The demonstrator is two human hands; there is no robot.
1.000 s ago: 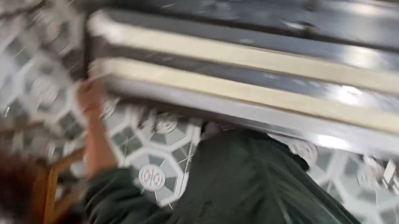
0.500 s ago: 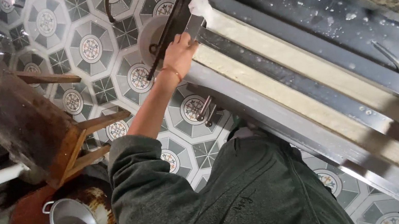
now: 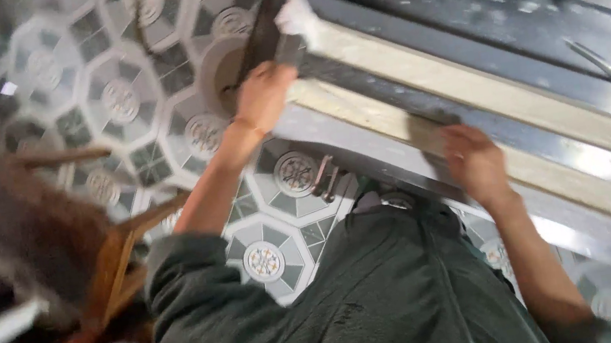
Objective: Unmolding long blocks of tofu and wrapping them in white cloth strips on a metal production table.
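Both hands grip steel counter [image 3: 464,53] above patterned floor tiles [image 3: 120,102].

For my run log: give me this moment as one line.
left hand on counter end | right hand on counter edge | spoon on counter | stool left

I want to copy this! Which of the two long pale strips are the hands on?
The nearer strip, by the person's body: the right hand rests on it, the left hand at its end. The farther strip lies untouched.
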